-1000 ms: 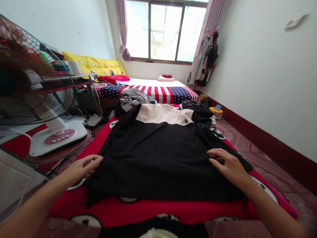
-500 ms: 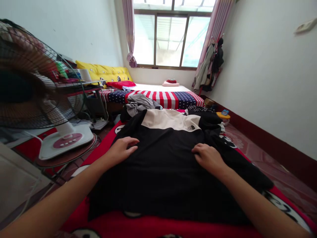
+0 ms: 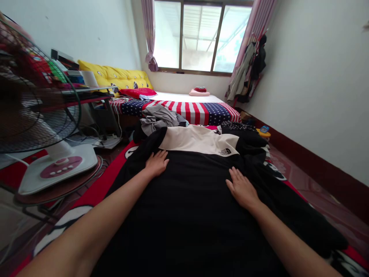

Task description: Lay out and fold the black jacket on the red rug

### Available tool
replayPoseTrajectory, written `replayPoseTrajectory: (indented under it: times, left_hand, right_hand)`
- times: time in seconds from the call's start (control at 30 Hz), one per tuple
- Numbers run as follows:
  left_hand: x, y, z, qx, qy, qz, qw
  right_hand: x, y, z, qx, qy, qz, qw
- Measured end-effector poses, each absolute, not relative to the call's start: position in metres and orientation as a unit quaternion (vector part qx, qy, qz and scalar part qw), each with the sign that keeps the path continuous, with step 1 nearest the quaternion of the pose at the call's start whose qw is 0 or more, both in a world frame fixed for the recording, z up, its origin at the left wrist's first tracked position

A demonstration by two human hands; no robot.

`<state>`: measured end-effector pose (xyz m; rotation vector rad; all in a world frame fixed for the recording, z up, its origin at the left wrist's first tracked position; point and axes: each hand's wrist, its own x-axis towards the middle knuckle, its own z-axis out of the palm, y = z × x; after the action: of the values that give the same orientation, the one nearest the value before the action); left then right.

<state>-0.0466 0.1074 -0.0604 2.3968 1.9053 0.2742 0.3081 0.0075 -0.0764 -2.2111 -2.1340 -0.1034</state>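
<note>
Currently, head view: both hands lie flat, palms down, fingers spread, on a black shirt (image 3: pixel 187 200) spread across the frame's center and bottom, over a red blanket (image 3: pixel 95 192). Left hand (image 3: pixel 156 163) presses center-left, just below the shirt's white chest panel (image 3: pixel 198 139); right hand (image 3: pixel 241 189) presses center-right, below the small logo (image 3: pixel 225 152). Neither grip closes on anything, just flat contact. Fan (image 3: pixel 37 115) at left edge. Gray garment (image 3: pixel 160 117) lies behind the shirt, striped bedding (image 3: pixel 198 109) beyond, window (image 3: pixel 198 36) at top center.
</note>
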Motion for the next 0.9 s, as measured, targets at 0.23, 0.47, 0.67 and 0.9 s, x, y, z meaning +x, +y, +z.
replayPoseTrajectory:
  times: [0.23, 0.47, 0.67, 0.9]
  left_hand:
    - [0.015, 0.092, -0.066, 0.848, 0.513, 0.133, 0.017]
    - [0.001, 0.099, -0.078, 0.827, 0.545, 0.128, 0.049]
    - [0.006, 0.099, -0.076, 0.818, 0.56, 0.125, 0.041]
    - [-0.008, 0.08, -0.067, 0.831, 0.548, 0.058, 0.077]
  right_hand:
    - [0.237, 0.044, -0.046, -0.605, -0.79, -0.03, 0.098]
    - [0.266, 0.099, -0.075, -0.689, -0.723, -0.01, 0.049]
    - [0.216, 0.057, -0.067, -0.692, -0.721, 0.04, 0.008]
    - [0.18, 0.001, -0.076, -0.568, -0.817, -0.013, 0.101]
